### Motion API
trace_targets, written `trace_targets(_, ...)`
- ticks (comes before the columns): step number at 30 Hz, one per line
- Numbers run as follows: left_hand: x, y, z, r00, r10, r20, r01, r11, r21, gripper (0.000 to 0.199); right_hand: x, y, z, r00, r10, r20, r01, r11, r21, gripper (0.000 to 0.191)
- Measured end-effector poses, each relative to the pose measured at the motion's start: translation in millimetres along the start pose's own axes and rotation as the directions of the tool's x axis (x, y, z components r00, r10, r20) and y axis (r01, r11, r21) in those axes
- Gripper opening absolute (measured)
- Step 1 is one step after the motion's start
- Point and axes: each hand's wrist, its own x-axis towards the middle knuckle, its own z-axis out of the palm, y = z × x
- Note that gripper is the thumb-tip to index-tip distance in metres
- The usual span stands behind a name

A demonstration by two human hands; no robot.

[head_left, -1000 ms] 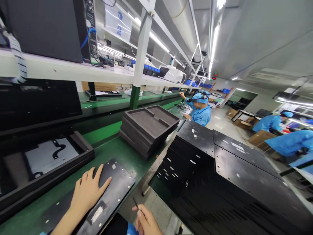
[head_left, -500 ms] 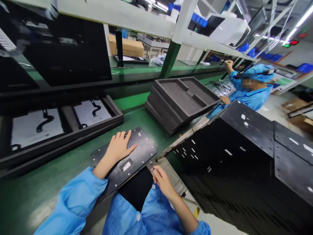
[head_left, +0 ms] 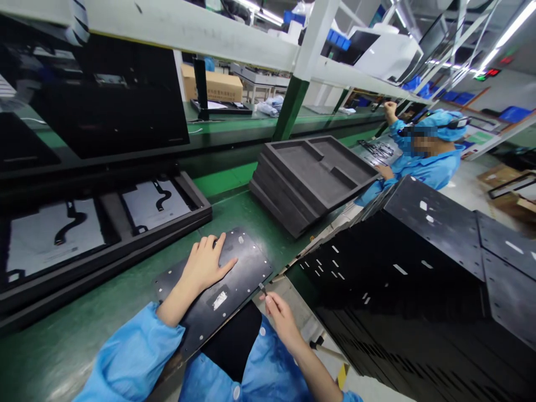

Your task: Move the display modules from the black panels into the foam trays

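My left hand (head_left: 208, 262) lies flat with spread fingers on a black plate (head_left: 247, 262), which has small holes along its edges and a whitish patch. The plate rests on the green bench, its near long edge close to my lap. Just off the plate's right corner, my right hand (head_left: 281, 315) pinches a small thin piece with a greyish tip (head_left: 262, 288) between thumb and finger. Its lower part is hidden by the fingers, so its kind cannot be made out. The tip is close to the plate's edge; whether it touches is unclear.
Grey foam trays (head_left: 314, 167) are stacked at the bench's right edge. Another foam tray (head_left: 167, 226) holds silvery panels with black ribbon cables at left. Tall stacked black panels (head_left: 397, 268) stand to my right. A co-worker in blue (head_left: 431, 162) sits beyond.
The view has shifted slightly. My left hand stays flat on the plate, and my right hand still pinches the small piece near its edge.
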Motion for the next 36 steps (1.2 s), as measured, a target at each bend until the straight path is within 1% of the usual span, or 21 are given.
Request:
trace_targets(5,-0.3,0.8,-1.0,1.0,-0.008,0.011,0.007,1.0,0.025,0.086,-4.3,7.2,-0.2,1.0,0.008,-0.011,-0.008,1.0,0.01,0.069)
trace_targets(12,-1.0,-0.8,1.2,1.0,0.001,0.001,-0.001,1.0,0.018,0.085,0.2,19.1,-2.9,0.998,0.041,0.043,-0.044,0.997,0.056,0.07)
trace_targets(16,-0.5,-0.7,1.5,1.0,0.011,-0.01,-0.011,1.0,0.018,0.085,4.4,23.3,-1.7,0.999,0.021,0.038,-0.023,0.998,0.058,0.068)
trace_targets(21,-0.7,1.2,1.1,1.0,0.02,-0.023,-0.019,1.0,0.01,0.084,9.9,22.0,-1.0,0.999,-0.037,0.032,0.036,0.998,0.047,0.072)
trace_targets(24,-1.2,-0.3,7.1,0.999,0.018,-0.044,-0.019,1.0,-0.02,0.083,13.7,19.1,-4.8,0.995,-0.094,0.023,0.094,0.996,0.011,0.072)
trace_targets(27,-1.0,-2.9,17.0,0.997,0.017,-0.073,-0.02,0.999,-0.037,0.081,15.4,21.3,-8.5,0.992,-0.122,0.02,0.122,0.992,-0.016,0.074)
trace_targets(31,-0.4,-5.1,25.9,0.995,0.017,-0.095,-0.021,0.999,-0.043,0.081,15.6,32.7,-6.2,0.995,-0.089,0.033,0.09,0.996,-0.003,0.079)
trace_targets(33,-0.2,-5.2,27.1,0.996,0.016,-0.09,-0.019,0.999,-0.036,0.082,16.9,38.5,-2.0,0.997,-0.063,0.043,0.062,0.998,0.009,0.082)
trace_targets(36,-0.2,-4.7,27.2,0.996,0.015,-0.09,-0.018,0.999,-0.028,0.082,19.8,42.5,3.9,0.998,-0.056,0.021,0.056,0.998,0.022,0.085)
